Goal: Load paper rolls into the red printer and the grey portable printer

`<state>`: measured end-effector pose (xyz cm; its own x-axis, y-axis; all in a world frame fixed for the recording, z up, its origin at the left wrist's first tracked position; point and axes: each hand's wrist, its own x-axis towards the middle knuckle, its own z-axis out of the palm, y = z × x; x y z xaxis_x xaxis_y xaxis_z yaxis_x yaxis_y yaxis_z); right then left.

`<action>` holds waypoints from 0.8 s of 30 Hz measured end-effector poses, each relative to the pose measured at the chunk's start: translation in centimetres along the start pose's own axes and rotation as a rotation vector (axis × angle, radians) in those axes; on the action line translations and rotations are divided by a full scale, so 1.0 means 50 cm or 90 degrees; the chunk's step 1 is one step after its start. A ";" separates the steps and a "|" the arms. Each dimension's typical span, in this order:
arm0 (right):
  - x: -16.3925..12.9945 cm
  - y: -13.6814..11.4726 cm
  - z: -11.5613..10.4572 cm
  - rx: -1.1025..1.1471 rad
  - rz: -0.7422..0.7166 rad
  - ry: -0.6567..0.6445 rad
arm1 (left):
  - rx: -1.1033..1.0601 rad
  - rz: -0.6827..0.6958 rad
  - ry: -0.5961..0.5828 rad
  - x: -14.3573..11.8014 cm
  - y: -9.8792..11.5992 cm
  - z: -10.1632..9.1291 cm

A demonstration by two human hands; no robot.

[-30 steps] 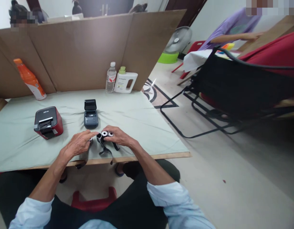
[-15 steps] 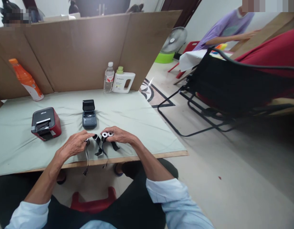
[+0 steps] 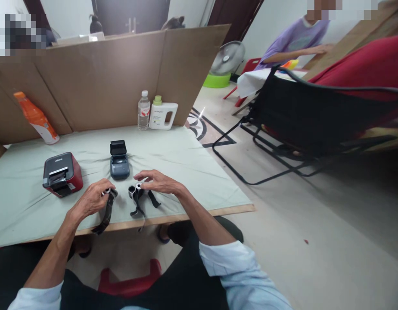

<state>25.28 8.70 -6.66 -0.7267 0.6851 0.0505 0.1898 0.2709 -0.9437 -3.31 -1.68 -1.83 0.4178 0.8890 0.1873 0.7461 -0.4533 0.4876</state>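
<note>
Evidently the work is partway: the left hand (image 3: 91, 201) grips one small roll (image 3: 107, 192) with its dark ribbon (image 3: 104, 215) trailing over the near edge of the table (image 3: 186, 163), just in front of the small grey printer (image 3: 119, 160). The right hand (image 3: 155, 184), fingers loosely spread, rests on the other rolls (image 3: 136, 189) just right of it. By my judgement nothing is loaded yet, as that printer's lid stands open and the red printer (image 3: 61, 174) sits untouched farther left.
</note>
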 end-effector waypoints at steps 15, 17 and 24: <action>0.072 -0.040 0.050 0.248 0.043 0.003 | -0.093 0.050 0.172 0.036 0.014 -0.055; 0.075 -0.040 0.070 0.288 0.048 -0.019 | -0.098 0.051 0.182 0.046 0.011 -0.049; 0.086 -0.035 0.087 0.357 0.061 0.043 | -0.146 0.030 0.234 0.104 -0.026 -0.024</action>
<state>18.97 8.22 -6.22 -0.6761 0.7357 -0.0405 -0.1397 -0.1820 -0.9733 -2.71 3.63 -0.48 0.2047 0.8502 0.4850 0.5791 -0.5046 0.6403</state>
